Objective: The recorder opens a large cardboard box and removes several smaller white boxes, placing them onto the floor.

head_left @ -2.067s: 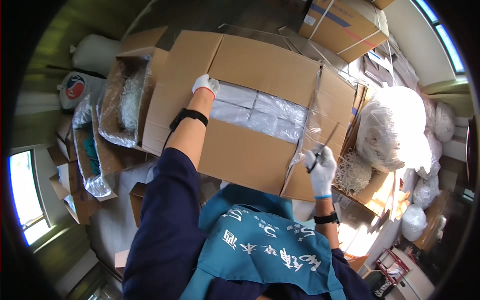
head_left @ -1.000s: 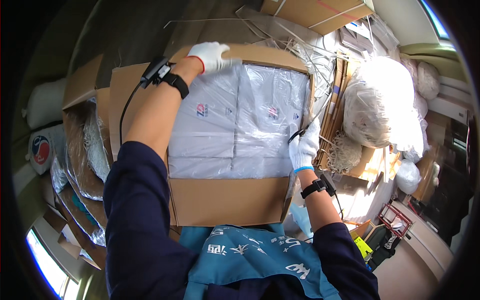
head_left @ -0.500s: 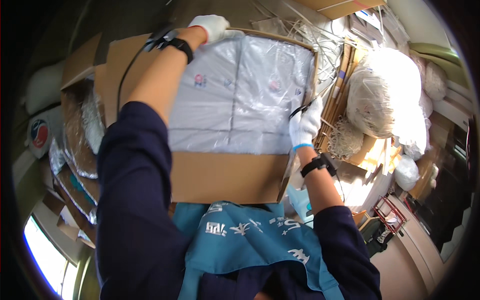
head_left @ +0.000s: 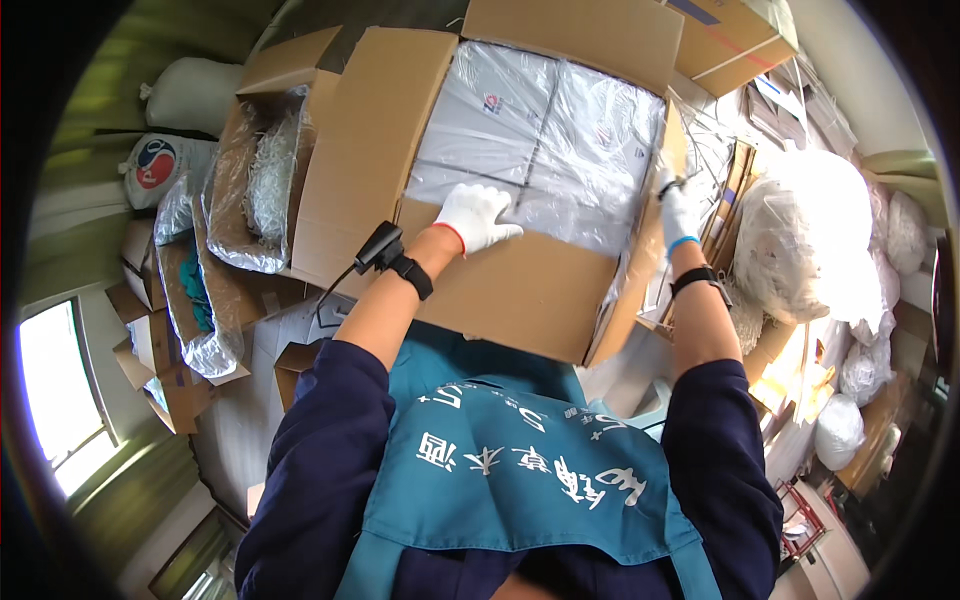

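A large open cardboard box (head_left: 540, 290) stands in front of me, its flaps folded outward. Inside, grey-white cartons (head_left: 500, 110) sit under clear plastic film (head_left: 595, 150). My left hand (head_left: 478, 216), in a white glove, lies open over the near edge of the film, beside the near flap, thumb stretched to the right. Beyond the box's right flap, my gloved right hand (head_left: 679, 210) is closed around a small black tool (head_left: 675, 185); its kind is too blurred to make out.
To the left stand a film-lined carton of shredded filler (head_left: 268, 190) and another lined carton with teal material (head_left: 196, 285). Big bags of pale filler (head_left: 790, 235) crowd the right, near loose white straps (head_left: 705, 135). A strapped carton (head_left: 735, 45) is at the far right.
My left hand has come from the box's far edge to its near side. The far flap now stands folded out. My right hand has moved outside the right flap, still holding the black tool.
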Motion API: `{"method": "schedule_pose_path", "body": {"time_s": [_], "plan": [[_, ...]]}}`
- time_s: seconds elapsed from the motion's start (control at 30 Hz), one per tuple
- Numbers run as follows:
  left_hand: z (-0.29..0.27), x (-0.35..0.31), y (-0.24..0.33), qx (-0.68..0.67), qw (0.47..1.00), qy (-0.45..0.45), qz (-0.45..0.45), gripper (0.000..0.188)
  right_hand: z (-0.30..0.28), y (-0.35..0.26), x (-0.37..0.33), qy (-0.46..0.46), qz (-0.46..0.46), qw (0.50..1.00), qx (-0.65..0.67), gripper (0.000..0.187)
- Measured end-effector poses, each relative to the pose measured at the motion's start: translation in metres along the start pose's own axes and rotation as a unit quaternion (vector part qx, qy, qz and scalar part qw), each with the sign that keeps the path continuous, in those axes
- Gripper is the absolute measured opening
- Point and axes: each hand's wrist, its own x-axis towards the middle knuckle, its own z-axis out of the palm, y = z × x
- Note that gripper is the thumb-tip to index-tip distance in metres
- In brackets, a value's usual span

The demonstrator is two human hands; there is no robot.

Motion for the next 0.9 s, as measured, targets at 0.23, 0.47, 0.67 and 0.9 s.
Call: {"method": "schedule_pose_path", "body": {"time_s": [0.23, 0.47, 0.67, 0.9], "plan": [[-0.072, -0.063, 0.078, -0.100, 0.992, -0.002, -0.080, 0.047, -0.093, 0.019, -0.104, 0.027, -0.168, 0.951, 0.259, 0.038], [-0.079, -0.221, 0.154, -0.082, 0.954, -0.220, -0.184, 0.047, -0.080, 0.032, -0.262, -0.327, -0.129, 0.890, 0.291, 0.013], [0.088, -0.283, 0.139, -0.168, 0.846, -0.199, -0.466, 0.066, -0.023, 0.080, -0.340, -0.367, -0.138, 0.916, 0.085, 0.028], [0.154, -0.181, 0.106, -0.712, 0.324, 0.120, -0.611, 0.094, -0.009, 0.094, -0.344, -0.333, -0.136, 0.930, 0.075, 0.036]]}}
